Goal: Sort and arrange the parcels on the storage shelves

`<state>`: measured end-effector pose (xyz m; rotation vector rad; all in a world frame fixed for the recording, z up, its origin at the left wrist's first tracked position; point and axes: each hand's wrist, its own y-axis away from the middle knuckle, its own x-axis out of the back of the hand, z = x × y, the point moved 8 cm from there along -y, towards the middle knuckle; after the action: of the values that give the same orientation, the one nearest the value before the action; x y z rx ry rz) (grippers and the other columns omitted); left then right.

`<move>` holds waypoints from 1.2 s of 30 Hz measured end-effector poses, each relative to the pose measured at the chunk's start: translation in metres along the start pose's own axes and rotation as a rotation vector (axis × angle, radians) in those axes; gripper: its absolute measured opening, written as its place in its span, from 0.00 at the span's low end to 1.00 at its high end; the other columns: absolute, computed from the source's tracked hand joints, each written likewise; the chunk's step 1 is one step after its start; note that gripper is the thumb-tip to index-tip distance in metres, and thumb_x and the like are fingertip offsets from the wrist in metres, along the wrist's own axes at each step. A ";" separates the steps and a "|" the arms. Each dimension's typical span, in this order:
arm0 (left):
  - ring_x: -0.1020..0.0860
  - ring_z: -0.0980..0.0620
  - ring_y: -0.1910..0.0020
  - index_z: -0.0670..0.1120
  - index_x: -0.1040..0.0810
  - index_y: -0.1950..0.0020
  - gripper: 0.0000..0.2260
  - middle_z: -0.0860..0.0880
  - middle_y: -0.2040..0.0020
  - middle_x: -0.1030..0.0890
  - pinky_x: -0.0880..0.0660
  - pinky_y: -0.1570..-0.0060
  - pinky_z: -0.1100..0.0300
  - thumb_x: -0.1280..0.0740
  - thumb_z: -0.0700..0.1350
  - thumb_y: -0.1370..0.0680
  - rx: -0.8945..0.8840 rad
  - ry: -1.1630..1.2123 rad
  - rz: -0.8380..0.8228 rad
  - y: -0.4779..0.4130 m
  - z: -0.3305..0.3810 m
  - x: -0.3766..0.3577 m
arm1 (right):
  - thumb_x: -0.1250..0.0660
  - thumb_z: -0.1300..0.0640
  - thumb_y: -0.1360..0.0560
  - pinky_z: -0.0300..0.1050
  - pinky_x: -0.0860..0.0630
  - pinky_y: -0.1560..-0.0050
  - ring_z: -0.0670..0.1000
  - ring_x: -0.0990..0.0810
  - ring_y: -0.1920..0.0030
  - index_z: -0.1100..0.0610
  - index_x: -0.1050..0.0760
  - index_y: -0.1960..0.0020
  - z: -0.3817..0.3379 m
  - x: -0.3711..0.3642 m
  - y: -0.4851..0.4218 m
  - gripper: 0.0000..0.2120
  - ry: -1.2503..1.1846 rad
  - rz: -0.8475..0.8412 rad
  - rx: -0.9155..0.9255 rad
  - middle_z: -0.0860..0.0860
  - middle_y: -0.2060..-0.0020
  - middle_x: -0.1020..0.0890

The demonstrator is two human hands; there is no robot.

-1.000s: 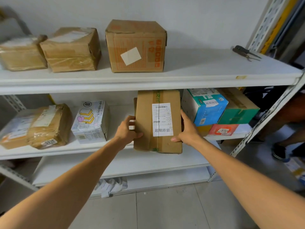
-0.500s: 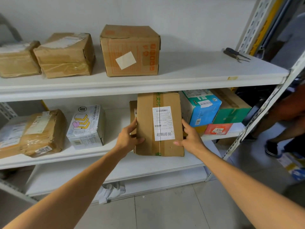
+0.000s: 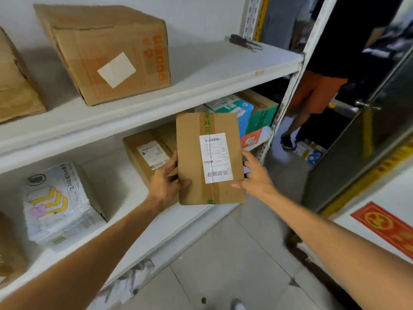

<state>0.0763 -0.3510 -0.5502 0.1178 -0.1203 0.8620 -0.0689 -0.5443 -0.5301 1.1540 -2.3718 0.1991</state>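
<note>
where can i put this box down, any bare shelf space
On the upper shelf there is a bare stretch between the large carton and the dark tool. On the middle shelf there is a bare gap between the white printed parcel and the brown labelled box. Its right end is crowded: the blue box and green box pack together.

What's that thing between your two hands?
A flat brown cardboard parcel with a white label, gripped by the left hand and right hand, seen in the head view.

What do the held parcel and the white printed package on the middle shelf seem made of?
Held parcel: matte brown cardboard, apparently, with clear tape along its seam and a white paper label. White package: probably thin plastic film, judging by its wrinkles and sheen.
</note>
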 end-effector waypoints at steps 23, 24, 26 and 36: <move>0.32 0.53 0.31 0.49 0.41 0.22 0.42 0.51 0.27 0.31 0.31 0.32 0.50 0.28 0.28 0.31 -0.195 -0.138 -0.937 0.071 0.066 -0.352 | 0.26 0.69 0.32 0.56 0.27 0.35 0.50 0.31 0.31 0.51 0.44 0.23 0.135 0.195 0.287 0.45 -0.050 0.883 -0.546 0.48 0.34 0.28; 0.33 0.52 0.30 0.50 0.41 0.22 0.42 0.51 0.27 0.32 0.32 0.31 0.48 0.27 0.29 0.31 -0.204 -0.158 -0.980 0.079 0.067 -0.375 | 0.26 0.69 0.32 0.58 0.27 0.36 0.52 0.30 0.32 0.50 0.43 0.24 0.144 0.203 0.304 0.44 -0.065 0.931 -0.572 0.49 0.34 0.27; 0.35 0.50 0.28 0.51 0.41 0.23 0.43 0.50 0.26 0.33 0.34 0.29 0.45 0.26 0.30 0.31 -0.227 -0.192 -1.052 0.096 0.070 -0.421 | 0.25 0.68 0.33 0.59 0.27 0.36 0.55 0.29 0.32 0.49 0.43 0.25 0.159 0.219 0.336 0.43 -0.077 1.018 -0.640 0.52 0.33 0.27; 0.37 0.52 0.26 0.50 0.42 0.22 0.43 0.51 0.25 0.35 0.35 0.29 0.46 0.26 0.30 0.31 -0.330 -0.236 -1.380 0.196 0.085 -0.628 | 0.26 0.68 0.32 0.60 0.28 0.35 0.56 0.31 0.32 0.53 0.40 0.27 0.237 0.312 0.452 0.39 -0.129 1.331 -0.811 0.52 0.32 0.31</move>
<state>-0.4834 -0.7076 -0.5514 -0.0243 -0.3430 -0.5562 -0.6665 -0.5566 -0.5466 -0.8414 -2.5015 -0.3925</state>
